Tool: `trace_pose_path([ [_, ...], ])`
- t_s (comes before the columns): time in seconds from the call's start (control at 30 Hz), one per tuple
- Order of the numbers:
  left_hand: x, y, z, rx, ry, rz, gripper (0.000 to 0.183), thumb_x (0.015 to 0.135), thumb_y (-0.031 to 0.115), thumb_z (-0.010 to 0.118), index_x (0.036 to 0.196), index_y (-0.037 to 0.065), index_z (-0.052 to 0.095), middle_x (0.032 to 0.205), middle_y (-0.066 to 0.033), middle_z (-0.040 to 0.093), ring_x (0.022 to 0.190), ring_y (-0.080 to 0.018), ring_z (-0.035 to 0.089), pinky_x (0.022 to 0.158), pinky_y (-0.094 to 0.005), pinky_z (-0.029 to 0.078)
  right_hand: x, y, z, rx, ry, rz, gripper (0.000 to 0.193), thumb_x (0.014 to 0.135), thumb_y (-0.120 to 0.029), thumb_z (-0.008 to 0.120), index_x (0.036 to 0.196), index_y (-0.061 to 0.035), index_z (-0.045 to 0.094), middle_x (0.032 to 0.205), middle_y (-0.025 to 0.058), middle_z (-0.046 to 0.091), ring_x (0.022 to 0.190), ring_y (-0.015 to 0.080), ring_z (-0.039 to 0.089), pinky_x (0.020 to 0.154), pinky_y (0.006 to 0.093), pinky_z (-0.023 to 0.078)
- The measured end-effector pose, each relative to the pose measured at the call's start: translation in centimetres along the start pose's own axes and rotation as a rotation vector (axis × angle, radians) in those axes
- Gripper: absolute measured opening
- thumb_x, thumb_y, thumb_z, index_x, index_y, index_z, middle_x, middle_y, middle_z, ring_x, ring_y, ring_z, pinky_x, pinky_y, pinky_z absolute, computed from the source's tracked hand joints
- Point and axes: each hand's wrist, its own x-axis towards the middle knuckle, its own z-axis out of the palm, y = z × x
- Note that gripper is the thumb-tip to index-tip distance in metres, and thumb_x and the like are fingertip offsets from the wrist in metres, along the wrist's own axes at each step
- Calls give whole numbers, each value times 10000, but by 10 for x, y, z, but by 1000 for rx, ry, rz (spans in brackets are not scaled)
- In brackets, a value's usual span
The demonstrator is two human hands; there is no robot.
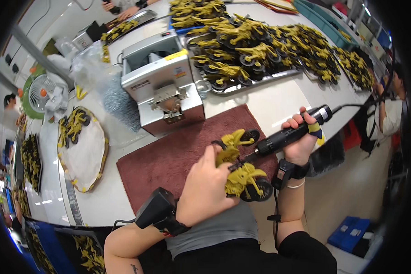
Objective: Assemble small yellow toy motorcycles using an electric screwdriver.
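White desk point(278, 102), left to right: one fan point(42, 93); one round tray point(83, 148) with a few yellow toy bikes; one grey machine point(162, 82); one red mat point(169, 160). Your left hand point(205, 187), fingers closed, grips two bikes point(242, 171) at the mat's near edge. Your right hand point(301, 139), fingers wrapped, holds one driver point(290, 132) against them. Far trays point(260, 80) hold heaped bikes, too many to count; whether finished or waiting, you cannot tell.
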Motion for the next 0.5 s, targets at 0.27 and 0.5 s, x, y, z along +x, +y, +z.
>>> trace_pose_path([
  [0.27,3,14,33,355,-23,-216,256,529,185,715,751,82,638,912,-123,503,753,-250,586,574,-361,477,39,-31,-64,110,-196,99,73,881,-102,490,904,-34,497,622,-16,377,539,91,333,571,232,360],
  [0.5,31,-8,115,-242,573,-253,230,701,155,580,908,61,548,692,-255,523,625,-403,575,605,-443,487,78,-37,-86,-94,-337,59,74,862,-110,539,907,-52,530,676,-17,448,627,93,447,689,235,422],
])
